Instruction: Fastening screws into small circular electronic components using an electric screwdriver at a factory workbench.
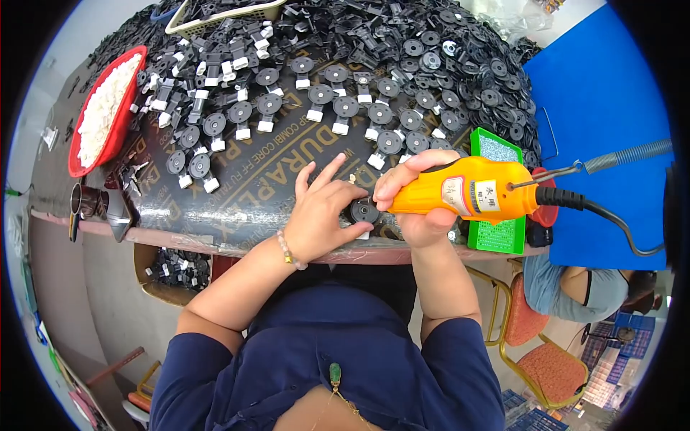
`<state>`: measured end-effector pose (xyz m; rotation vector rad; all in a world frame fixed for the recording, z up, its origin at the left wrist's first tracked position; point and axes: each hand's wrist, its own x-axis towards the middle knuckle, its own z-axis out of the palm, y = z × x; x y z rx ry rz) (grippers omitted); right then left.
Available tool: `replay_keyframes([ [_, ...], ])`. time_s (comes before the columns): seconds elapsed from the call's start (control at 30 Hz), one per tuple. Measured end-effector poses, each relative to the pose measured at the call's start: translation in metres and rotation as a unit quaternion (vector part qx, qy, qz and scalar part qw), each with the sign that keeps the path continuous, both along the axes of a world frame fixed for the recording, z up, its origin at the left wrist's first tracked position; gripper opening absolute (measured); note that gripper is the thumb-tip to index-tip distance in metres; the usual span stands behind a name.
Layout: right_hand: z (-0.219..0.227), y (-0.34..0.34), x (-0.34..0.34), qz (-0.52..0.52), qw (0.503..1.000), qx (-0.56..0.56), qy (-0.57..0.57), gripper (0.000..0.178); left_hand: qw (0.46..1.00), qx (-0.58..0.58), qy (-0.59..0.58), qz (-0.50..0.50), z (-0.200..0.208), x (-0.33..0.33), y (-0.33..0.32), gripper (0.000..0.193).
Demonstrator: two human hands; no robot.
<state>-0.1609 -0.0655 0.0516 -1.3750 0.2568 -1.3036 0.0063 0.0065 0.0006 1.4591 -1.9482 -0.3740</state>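
My right hand (420, 194) is wrapped round an orange electric screwdriver (467, 188). The tool lies level, with its nose pointing left toward a black round plastic part (364, 210) near the table's front edge. Thumb and index finger of my left hand (323, 215) hold that round part against the table, while the other fingers of this hand point up and away. Whether the screwdriver's tip touches the part is hidden by my right fingers. Beyond my hands stand several rows of black round parts with white end blocks (345, 108).
A green tray (519, 248) of small pieces is right of the screwdriver. A red basket (136, 108) of white pieces stands at the far left. Black parts (496, 97) are heaped at the back. A coiled spring (629, 154) and cable tether the tool. Another person (575, 287) sits at right.
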Motion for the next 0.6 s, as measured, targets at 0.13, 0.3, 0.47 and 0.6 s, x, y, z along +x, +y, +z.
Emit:
replay_keyframes([
  [0.13, -0.002, 0.002, 0.001, 0.001, 1.000, 0.002, 0.005, 0.080, 1.000, -0.001, -0.001, -0.003, -0.001, 0.000, 0.001, 0.047],
  [0.3, -0.001, 0.007, 0.005, 0.007, 0.999, 0.023, 0.036, 0.081, 1.000, -0.012, 0.003, -0.010, -0.002, 0.000, 0.001, 0.046],
  [0.47, 0.004, 0.016, 0.015, -0.013, 0.998, 0.034, 0.041, 0.079, 1.000, -0.013, 0.011, -0.004, -0.005, 0.000, -0.002, 0.045],
  [0.6, 0.001, 0.013, 0.010, -0.058, 0.997, 0.025, 0.033, 0.083, 1.000, -0.015, 0.007, -0.016, -0.002, -0.003, -0.003, 0.045],
])
